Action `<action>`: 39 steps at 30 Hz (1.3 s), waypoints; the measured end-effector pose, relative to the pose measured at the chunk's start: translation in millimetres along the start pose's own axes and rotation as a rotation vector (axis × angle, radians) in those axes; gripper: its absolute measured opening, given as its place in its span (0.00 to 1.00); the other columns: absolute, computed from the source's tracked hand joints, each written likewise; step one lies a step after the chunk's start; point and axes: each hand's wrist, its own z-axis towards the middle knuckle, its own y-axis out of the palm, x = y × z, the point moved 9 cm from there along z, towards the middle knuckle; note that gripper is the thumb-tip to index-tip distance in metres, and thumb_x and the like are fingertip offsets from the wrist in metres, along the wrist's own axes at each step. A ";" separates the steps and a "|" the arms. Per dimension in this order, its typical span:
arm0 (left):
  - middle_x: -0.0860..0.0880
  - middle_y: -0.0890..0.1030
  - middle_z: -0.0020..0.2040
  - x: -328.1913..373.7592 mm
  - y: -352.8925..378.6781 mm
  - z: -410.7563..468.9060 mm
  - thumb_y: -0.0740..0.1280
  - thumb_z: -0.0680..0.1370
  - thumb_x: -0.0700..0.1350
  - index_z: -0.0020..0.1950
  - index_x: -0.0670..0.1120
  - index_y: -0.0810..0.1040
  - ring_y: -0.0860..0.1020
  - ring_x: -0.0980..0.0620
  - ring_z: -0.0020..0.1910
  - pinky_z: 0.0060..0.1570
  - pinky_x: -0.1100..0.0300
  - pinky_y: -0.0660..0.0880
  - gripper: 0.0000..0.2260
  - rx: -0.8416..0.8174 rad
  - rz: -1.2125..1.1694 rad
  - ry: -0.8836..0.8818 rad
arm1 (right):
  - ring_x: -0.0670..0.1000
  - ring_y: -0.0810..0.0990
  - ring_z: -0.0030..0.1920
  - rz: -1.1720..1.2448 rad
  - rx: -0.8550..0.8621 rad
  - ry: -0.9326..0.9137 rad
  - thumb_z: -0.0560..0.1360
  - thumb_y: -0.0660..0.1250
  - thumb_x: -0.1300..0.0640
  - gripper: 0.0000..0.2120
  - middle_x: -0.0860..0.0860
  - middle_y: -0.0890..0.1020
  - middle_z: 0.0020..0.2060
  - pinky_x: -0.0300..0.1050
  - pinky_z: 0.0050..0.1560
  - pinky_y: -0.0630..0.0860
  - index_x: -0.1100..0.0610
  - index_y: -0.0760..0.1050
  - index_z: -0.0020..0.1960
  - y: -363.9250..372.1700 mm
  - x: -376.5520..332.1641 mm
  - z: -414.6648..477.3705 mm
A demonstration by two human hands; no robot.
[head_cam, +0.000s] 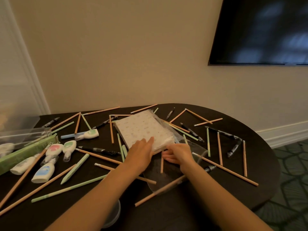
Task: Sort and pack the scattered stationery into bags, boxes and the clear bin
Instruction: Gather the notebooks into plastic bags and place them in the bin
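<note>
A pale patterned notebook stack lies mid-table inside a clear plastic bag whose open end spreads toward me. My left hand presses flat on the stack's near corner. My right hand pinches the bag's edge beside that corner. Several tan pencils, mint green pencils and black pens lie scattered over the dark table. Correction tape dispensers sit at the left.
A green box and a clear box lie at the left edge, with a clear bin behind them. A round clear lid sits at the near edge. The wall and a dark screen stand behind the table.
</note>
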 end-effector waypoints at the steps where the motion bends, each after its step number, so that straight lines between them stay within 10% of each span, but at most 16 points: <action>1: 0.45 0.67 0.68 -1.9 -0.6 1.2 0.59 0.80 0.47 0.74 0.48 0.55 0.67 0.46 0.65 0.62 0.54 0.66 0.24 0.012 0.025 -0.018 | 0.50 0.82 0.33 -0.010 0.031 0.004 0.76 0.64 0.63 0.05 0.56 0.82 0.33 0.38 0.33 0.80 0.61 0.74 0.41 -10.4 0.4 3.1; 13: 0.44 0.67 0.65 7.3 0.6 -5.9 0.59 0.78 0.40 0.74 0.51 0.52 0.70 0.43 0.61 0.54 0.52 0.70 0.27 0.005 0.283 0.102 | 0.49 0.82 0.34 -0.370 -0.139 -0.004 0.77 0.63 0.62 0.04 0.56 0.81 0.36 0.38 0.34 0.80 0.61 0.73 0.51 -21.7 -6.5 -12.6; 19: 0.43 0.70 0.65 15.4 -9.6 -10.2 0.58 0.79 0.40 0.73 0.49 0.59 0.71 0.45 0.63 0.58 0.53 0.71 0.22 -0.129 0.392 0.176 | 0.51 0.79 0.46 -1.014 0.345 -0.886 0.76 0.63 0.65 0.20 0.55 0.79 0.51 0.45 0.47 0.78 0.54 0.68 0.66 -53.5 -94.4 -29.7; 23: 0.45 0.75 0.59 26.6 -13.6 -20.0 0.57 0.81 0.49 0.63 0.46 0.72 0.74 0.49 0.57 0.56 0.56 0.72 0.14 -0.271 0.367 0.348 | 0.55 0.59 0.72 -1.695 0.059 -1.175 0.73 0.67 0.63 0.39 0.55 0.59 0.73 0.50 0.62 0.71 0.44 0.51 0.75 -27.9 -89.9 -12.8; 27: 0.46 0.62 0.72 10.3 -13.6 -39.7 0.63 0.77 0.41 0.72 0.48 0.63 0.61 0.49 0.70 0.66 0.57 0.63 0.23 -0.269 0.493 0.458 | 0.51 0.33 0.72 -2.096 -0.246 -1.234 0.72 0.69 0.54 0.49 0.49 0.32 0.72 0.51 0.71 0.50 0.37 0.30 0.68 -24.1 -65.4 4.6; 35: 0.47 0.63 0.66 18.0 3.9 -44.8 0.65 0.75 0.44 0.72 0.48 0.62 0.64 0.50 0.60 0.59 0.56 0.66 0.26 -0.277 0.608 0.550 | 0.47 0.60 0.73 -1.628 -0.357 -1.137 0.76 0.62 0.62 0.24 0.48 0.66 0.71 0.47 0.71 0.58 0.48 0.65 0.70 -16.8 -61.0 -0.7; 39: 0.48 0.65 0.62 20.8 1.7 -43.9 0.63 0.76 0.51 0.67 0.45 0.70 0.67 0.53 0.55 0.53 0.60 0.68 0.21 -0.311 0.466 0.519 | 0.33 0.77 0.44 -1.197 -0.349 -0.842 0.79 0.58 0.56 0.12 0.50 0.82 0.48 0.30 0.48 0.72 0.55 0.78 0.59 -23.3 -72.7 11.5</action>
